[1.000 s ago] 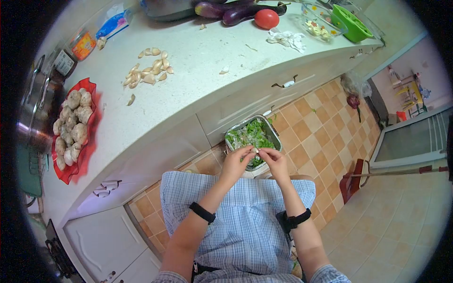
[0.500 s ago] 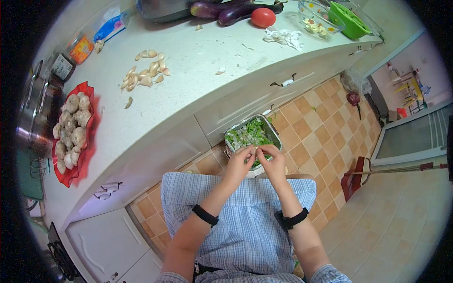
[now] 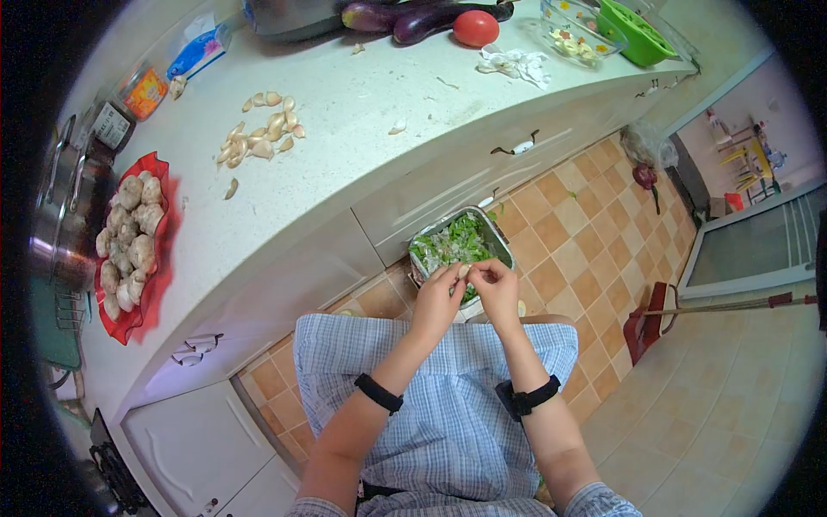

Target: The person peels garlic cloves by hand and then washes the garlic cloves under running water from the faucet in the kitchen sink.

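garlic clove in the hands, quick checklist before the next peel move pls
1. Clove held by both hands: ok, the left hand and right hand pinch the garlic clove between the fingertips.
2. Catch bin under the hands: ok, the metal bin with green scraps sits on the floor right beneath them.
3. Skin fully off the clove: cannot tell, it is too small to see.
4. More cloves within sight: ok, a pile of garlic cloves lies on the counter.
5. Place for peeled cloves: cannot tell, no dish clearly holds peeled cloves.
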The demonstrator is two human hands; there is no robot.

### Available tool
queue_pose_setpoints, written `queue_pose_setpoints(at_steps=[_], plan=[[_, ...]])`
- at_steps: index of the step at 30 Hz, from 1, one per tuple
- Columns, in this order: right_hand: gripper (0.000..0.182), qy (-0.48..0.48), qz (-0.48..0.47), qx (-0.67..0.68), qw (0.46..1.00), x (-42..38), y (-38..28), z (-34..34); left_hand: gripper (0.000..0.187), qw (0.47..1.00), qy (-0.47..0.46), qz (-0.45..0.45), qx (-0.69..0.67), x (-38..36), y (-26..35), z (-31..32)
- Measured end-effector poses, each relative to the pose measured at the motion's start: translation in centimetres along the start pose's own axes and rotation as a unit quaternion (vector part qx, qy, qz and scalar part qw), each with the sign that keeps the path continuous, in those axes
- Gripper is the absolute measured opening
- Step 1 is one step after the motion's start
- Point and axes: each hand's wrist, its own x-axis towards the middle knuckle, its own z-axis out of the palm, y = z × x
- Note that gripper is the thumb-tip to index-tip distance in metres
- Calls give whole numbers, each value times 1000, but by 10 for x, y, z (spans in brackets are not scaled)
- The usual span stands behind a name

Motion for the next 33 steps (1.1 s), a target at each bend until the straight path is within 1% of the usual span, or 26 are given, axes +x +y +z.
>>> queue_pose_setpoints(at_steps=[2, 4, 8, 13, 15, 17, 18, 19, 20, 21, 22, 23, 24, 26, 29, 31, 32, 33], plan=[[12, 1, 11, 2, 1000, 0, 2, 1, 28, 1000, 4, 8, 18, 1, 2, -1], [12, 5, 30, 49, 998, 0, 3, 2, 28, 1000, 7, 5, 17, 1, 2, 0], [11, 9, 34, 60, 998, 0, 6, 4, 26, 1000, 12, -9, 21, 0, 6, -1], [14, 3, 70, 54, 996, 1, 16, 2, 24, 1000, 14, -20, 15, -1, 0, 5], [15, 5, 67, 55, 996, 4, 24, 2, 24, 1000, 19, -16, 5, -2, -1, 6], [15, 6, 64, 56, 996, 4, 30, 1, 23, 999, 3, -27, 23, -1, -1, 6], [15, 9, 75, 89, 993, 4, 29, 1, 23, 999, 4, -27, 23, 0, -3, 7], [16, 13, 85, 121, 989, 3, 27, 1, 23, 993, -20, -79, -85, 2, -6, 8], [16, 13, 85, 121, 989, 3, 26, 0, 24, 972, -43, -129, -191, 3, -8, 9], [17, -9, 88, 136, 987, 3, 25, -1, 24, 972, -43, -129, -191, 4, -13, 10], [19, -31, 92, 152, 984, 3, 25, -3, 26, 960, -48, -116, -249, 5, -18, 11], [19, -31, 91, 152, 984, 3, 24, -4, 28, 945, -53, -103, -306, 5, -23, 12], [21, -44, 97, 165, 980, 3, 20, -6, 28, 945, -53, -102, -306, 6, -21, 9], [22, -56, 104, 179, 977, 3, 17, -6, 29, 900, -77, -146, -403, 7, -17, 4], [24, -59, 102, 195, 974, 6, 16, -6, 30, 890, -75, -168, -417, 7, -20, 5], [20, -74, 142, 230, 960, 10, 16, -8, 30, 893, -86, -177, -406, 6, -20, 4], [20, -73, 142, 231, 960, 12, 21, -10, 30, 895, -96, -185, -394, 6, -20, 3], [20, -76, 114, 150, 979, 15, 24, -12, 30, 895, -96, -184, -394, 6, -21, 4]])
